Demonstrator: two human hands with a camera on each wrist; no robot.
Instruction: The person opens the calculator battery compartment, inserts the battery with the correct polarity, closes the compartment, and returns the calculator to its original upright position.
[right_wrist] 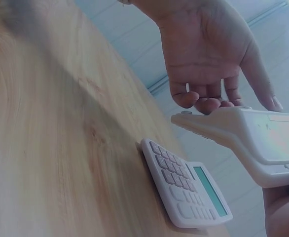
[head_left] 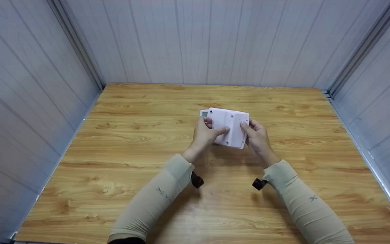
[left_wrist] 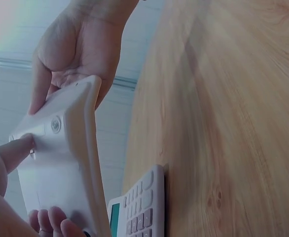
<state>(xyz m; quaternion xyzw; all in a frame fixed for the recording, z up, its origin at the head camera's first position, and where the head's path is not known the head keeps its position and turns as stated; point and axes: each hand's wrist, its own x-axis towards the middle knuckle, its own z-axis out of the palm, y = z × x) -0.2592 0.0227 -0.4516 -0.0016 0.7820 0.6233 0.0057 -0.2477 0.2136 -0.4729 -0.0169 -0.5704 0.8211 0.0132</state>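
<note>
Both hands hold a pale pinkish-white calculator (head_left: 221, 117) above the table, its screwed back facing up. My left hand (head_left: 202, 135) lays its thumb on the middle of the back, with fingers curled at the left edge. My right hand (head_left: 260, 139) grips the right side, thumb on the back and fingers behind. A second, similar calculator (right_wrist: 184, 192), with dark and light keys and a greenish screen, rests face up on the table beneath. In the head view the held one covers most of it. The held calculator's front is largely hidden.
A wood-grain tabletop (head_left: 130, 142) spreads around the hands. Pale panel walls (head_left: 195, 40) rise at the back and both sides. Small black cameras (head_left: 197, 180) sit at the inner wrists over beige sleeves (head_left: 154, 196).
</note>
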